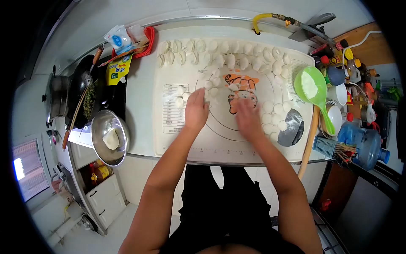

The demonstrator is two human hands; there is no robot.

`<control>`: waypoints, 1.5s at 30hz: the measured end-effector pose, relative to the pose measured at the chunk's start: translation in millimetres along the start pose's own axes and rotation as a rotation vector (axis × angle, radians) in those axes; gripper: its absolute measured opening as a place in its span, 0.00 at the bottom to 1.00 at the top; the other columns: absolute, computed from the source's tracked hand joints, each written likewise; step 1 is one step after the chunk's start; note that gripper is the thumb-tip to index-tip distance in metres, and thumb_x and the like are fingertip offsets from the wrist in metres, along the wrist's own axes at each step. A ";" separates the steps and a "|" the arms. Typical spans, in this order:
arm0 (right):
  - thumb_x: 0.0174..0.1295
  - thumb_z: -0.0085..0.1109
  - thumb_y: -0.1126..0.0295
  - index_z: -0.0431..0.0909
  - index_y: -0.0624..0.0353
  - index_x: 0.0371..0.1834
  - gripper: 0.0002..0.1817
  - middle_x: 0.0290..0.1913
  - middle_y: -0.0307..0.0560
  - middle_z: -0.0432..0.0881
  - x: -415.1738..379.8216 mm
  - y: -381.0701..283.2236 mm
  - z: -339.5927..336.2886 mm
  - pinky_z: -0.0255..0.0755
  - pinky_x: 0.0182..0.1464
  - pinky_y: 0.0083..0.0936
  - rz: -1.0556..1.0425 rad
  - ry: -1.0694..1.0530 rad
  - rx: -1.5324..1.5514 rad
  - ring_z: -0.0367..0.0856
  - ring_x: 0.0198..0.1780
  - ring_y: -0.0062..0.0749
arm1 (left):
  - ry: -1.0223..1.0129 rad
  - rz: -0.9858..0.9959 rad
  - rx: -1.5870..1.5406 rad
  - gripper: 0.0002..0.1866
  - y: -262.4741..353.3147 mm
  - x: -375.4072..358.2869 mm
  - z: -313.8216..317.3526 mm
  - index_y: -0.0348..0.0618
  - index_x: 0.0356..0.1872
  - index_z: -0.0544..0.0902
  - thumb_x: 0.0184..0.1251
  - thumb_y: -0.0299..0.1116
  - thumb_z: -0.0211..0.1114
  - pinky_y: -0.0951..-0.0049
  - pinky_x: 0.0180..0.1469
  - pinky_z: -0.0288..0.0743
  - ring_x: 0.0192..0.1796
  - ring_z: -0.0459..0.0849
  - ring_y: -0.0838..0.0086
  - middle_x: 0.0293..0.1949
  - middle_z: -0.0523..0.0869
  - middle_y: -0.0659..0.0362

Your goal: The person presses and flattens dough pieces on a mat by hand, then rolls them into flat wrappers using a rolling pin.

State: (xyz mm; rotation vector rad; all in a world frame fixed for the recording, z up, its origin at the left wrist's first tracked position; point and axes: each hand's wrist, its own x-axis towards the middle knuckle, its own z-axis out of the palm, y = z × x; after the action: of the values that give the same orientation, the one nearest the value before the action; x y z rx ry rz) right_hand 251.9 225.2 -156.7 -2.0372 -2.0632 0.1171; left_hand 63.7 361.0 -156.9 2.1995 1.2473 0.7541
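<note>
My left hand (197, 109) is on the printed pastry mat (177, 144), its fingers stretched out, beside small dough pieces (213, 91). A few more dough lumps (180, 101) lie just left of it. Over the mat's orange tiger print, my right hand (248, 117) is smeared by motion, so its fingers do not show clearly. To its right sits a cluster of round dough pieces (277, 109). Folded dumplings (231, 61) stand in rows along the mat's far side.
At left, a steel bowl (123, 144) holds a dough lump (111, 139), near a wok (78, 108). On the right are a green ladle-shaped scoop (323, 103) with white powder, a wooden rolling pin (309, 144), a water jug (357, 142) and several bottles.
</note>
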 end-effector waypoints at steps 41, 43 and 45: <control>0.46 0.69 0.78 0.81 0.59 0.41 0.16 0.47 0.49 0.77 45.1 -18.0 20.4 0.75 0.53 0.40 0.137 0.087 0.407 0.79 0.50 0.48 | -0.205 -0.097 -0.063 0.19 -13.2 -42.1 -32.5 0.43 0.52 0.85 0.56 0.25 0.72 0.66 0.39 0.78 0.34 0.82 0.66 0.44 0.78 0.54; 0.47 0.69 0.77 0.81 0.60 0.40 0.15 0.46 0.49 0.77 46.1 -14.0 13.5 0.74 0.53 0.41 0.098 0.095 0.418 0.79 0.50 0.49 | -0.201 -0.138 0.013 0.20 -10.2 -42.5 -31.1 0.42 0.51 0.85 0.54 0.29 0.75 0.65 0.39 0.79 0.33 0.83 0.65 0.43 0.79 0.55; 0.47 0.69 0.77 0.81 0.60 0.40 0.15 0.46 0.49 0.77 45.0 -15.7 7.4 0.74 0.53 0.41 0.150 0.086 0.427 0.78 0.50 0.49 | -0.170 -0.135 0.008 0.21 -6.6 -44.5 -30.6 0.41 0.50 0.85 0.53 0.31 0.76 0.64 0.38 0.79 0.33 0.83 0.65 0.41 0.80 0.55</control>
State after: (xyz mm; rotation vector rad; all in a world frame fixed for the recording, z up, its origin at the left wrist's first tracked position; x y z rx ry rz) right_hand 235.0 270.3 -155.3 -1.8868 -1.6580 0.4468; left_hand 20.0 329.5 -148.8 2.1114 1.2985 0.4996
